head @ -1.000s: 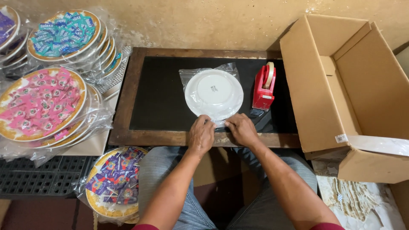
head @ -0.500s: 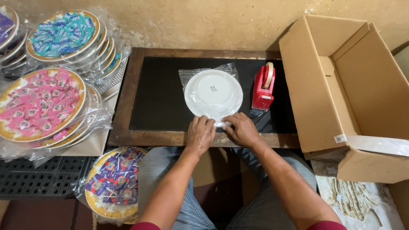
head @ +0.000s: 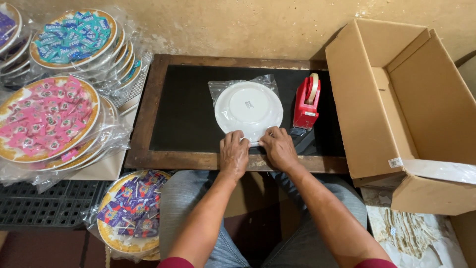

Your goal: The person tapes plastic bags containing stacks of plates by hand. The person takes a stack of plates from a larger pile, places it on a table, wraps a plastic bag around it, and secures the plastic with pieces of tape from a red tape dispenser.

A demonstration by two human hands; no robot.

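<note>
- A white plate (head: 249,110) is being kept upside down inside a clear plastic bag (head: 224,88), roughly in the middle of the dark counter (head: 183,119), with a red tape dispenser (head: 306,103) just beside it on the right.
- The near edge of the bag is being pressed down by both hands. The left hand (head: 234,155) is being laid flat with its fingers together on the film at the plate's near rim; the right hand (head: 279,148) is being held the same way right next to it. Nothing is being pinched as far as can be seen, though the fingertips are partly hidden, so that's hard to call.
- Handling guess: the plate is looking stiff and light, probably breakable if ceramic and pretty forgiving if melamine; that can't be told from here.
- The film is being judged thin, soft and slippery, so the plate would likely be sliding around inside if only the bag were grabbed.
- The best hold is probably being offered by the rim, taken through the plastic on opposite sides.
- Wrapped plates of sweets (head: 45,119) are being stacked to the left, and an open cardboard box (head: 367,114) is sitting to the right.
</note>
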